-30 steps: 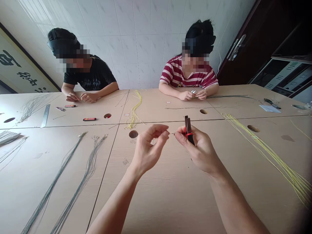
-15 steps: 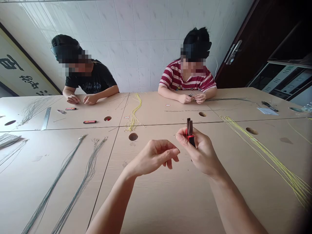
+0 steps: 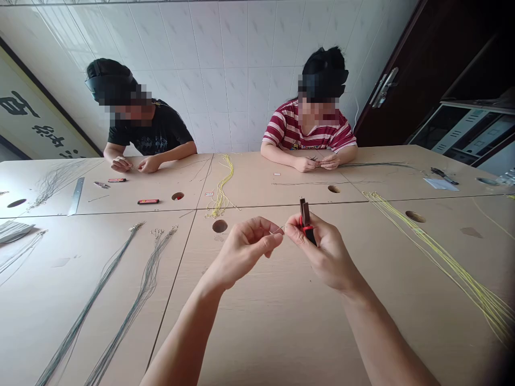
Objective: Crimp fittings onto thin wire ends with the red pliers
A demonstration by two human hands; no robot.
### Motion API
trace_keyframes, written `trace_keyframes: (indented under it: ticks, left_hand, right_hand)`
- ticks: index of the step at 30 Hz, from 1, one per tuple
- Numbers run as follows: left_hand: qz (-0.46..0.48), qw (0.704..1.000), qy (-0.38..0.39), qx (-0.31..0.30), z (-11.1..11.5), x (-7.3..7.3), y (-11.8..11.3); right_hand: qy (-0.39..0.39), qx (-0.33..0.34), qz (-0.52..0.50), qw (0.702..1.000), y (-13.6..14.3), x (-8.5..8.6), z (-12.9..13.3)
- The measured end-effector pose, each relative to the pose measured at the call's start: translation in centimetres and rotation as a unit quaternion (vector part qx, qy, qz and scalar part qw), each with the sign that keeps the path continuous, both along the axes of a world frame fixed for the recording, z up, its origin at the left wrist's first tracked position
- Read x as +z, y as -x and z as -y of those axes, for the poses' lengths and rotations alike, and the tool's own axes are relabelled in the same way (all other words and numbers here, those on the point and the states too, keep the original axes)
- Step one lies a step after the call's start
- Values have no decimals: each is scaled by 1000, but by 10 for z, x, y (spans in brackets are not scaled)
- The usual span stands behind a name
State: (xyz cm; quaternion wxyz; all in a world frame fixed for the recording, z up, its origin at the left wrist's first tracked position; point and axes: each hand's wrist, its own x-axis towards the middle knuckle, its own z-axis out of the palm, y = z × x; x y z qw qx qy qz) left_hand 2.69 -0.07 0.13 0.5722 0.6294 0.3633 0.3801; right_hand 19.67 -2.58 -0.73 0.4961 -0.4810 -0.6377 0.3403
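My right hand (image 3: 322, 249) is closed round a pair of pliers (image 3: 306, 217) with dark jaws pointing up and red and black handles. Its thumb and forefinger also pinch one end of a short thin cord (image 3: 279, 230). On the other side, my left hand (image 3: 249, 249) is closed, its thumb and fingers pinching that cord at the fingertips. The two hands almost meet above the table. What is at the cord's end inside the right fingertips is too small to make out.
Grey cord bundles (image 3: 132, 305) lie to the left, yellow cords (image 3: 438, 257) to the right. More yellow cord (image 3: 221, 187) lies ahead near a round table hole (image 3: 219, 225). Two co-workers sit opposite, one in a striped shirt (image 3: 281, 126). A ruler (image 3: 75, 196) lies far left.
My left hand has moved up, its fingers closing on the thin cord. My right hand, with the pliers, has shifted slightly left towards it.
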Motion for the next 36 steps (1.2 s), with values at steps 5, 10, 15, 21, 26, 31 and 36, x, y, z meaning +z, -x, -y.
trace_keyframes:
  ticks: [5,10,15,21,26,31,36]
  left_hand:
    - [9,999,37,37,-1,-3,0]
    - [16,997,56,53,-3,-6,0]
    - [20,996,66,53,-2,-4,0]
    - [26,995,73,55,-1,-5,0]
    - [24,995,71,61,0,-5,-1]
    - [20,995,72,69,-2,-5,-1]
    - [4,994,72,85,-5,-4,2]
  right_hand:
    - [7,11,-5,1000,2,-1,-1]
    - [15,18,-2,1000,4,-3,-1]
    - [22,27,-9,999,3,-4,-1]
    - [24,31,-12,999,3,-5,-1]
    - [18,18,-4,1000,4,-8,-2]
    - [14,7,13,1000,6,-9,-2]
    - [-13,-26,91,995,2,-12,-4]
